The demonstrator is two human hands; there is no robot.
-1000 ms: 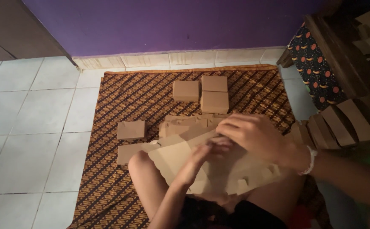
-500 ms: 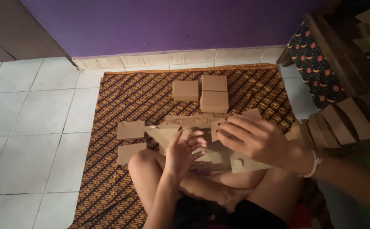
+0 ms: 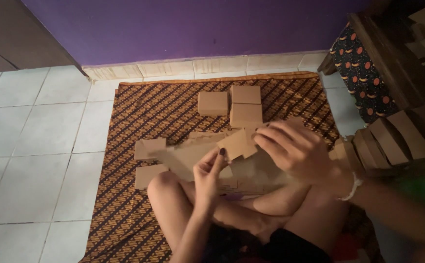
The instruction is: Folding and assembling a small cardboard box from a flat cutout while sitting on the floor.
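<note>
Both hands, left hand [image 3: 211, 171] and right hand [image 3: 293, 148], pinch a flat brown cardboard blank [image 3: 238, 144] over the patterned batik mat [image 3: 164, 107], folded boxes [image 3: 232, 103] behind, bare tile [image 3: 37, 146] off the left edge.

White bracelet [image 3: 353, 187], bare arms

Three folded boxes [image 3: 237, 103] are set on mat [image 3: 139, 109] near wall [image 3: 198, 29], w/ flat cardboard blanks [image 3: 193, 151] spread before them. Stacked blanks [image 3: 385, 141] are leaned at right, beside bench [image 3: 393, 63].
</note>
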